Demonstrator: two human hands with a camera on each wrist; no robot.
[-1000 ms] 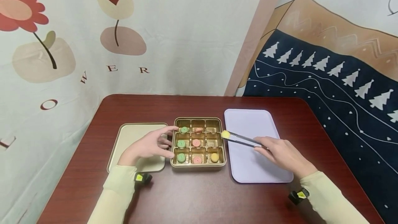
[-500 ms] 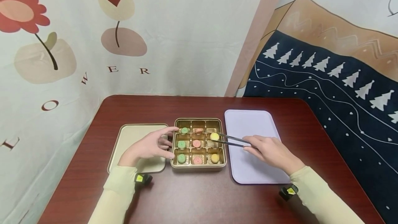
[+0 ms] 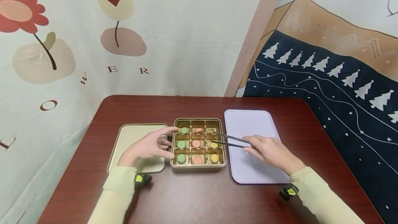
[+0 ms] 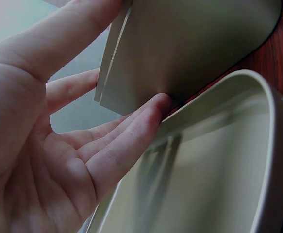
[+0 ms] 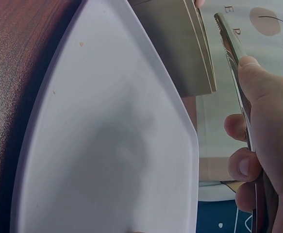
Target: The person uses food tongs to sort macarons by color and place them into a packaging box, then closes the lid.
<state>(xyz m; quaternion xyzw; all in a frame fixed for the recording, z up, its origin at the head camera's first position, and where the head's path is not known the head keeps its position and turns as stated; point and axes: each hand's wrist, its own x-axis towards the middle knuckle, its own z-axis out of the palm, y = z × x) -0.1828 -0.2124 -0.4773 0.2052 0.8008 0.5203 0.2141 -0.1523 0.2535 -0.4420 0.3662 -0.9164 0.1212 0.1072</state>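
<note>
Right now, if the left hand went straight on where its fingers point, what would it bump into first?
Most likely the gold box. The left hand reaches right up to the box's left side, so that wall comes first. It may even be touching; depth is hard to judge.

Dark-red letters, O (image 3: 41, 106), W (image 3: 84, 78), E (image 3: 112, 69), R (image 3: 144, 70), on a pale wall hanging (image 3: 186, 44) (an L-like letter (image 3: 7, 143) at far left)

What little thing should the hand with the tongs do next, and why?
I'd probably have the right hand lift the tongs gently out of the gold box, tips kept apart. The rear yellow macaron sits low in its compartment, and the tips are spread, so squeezing now might disturb it.
</note>
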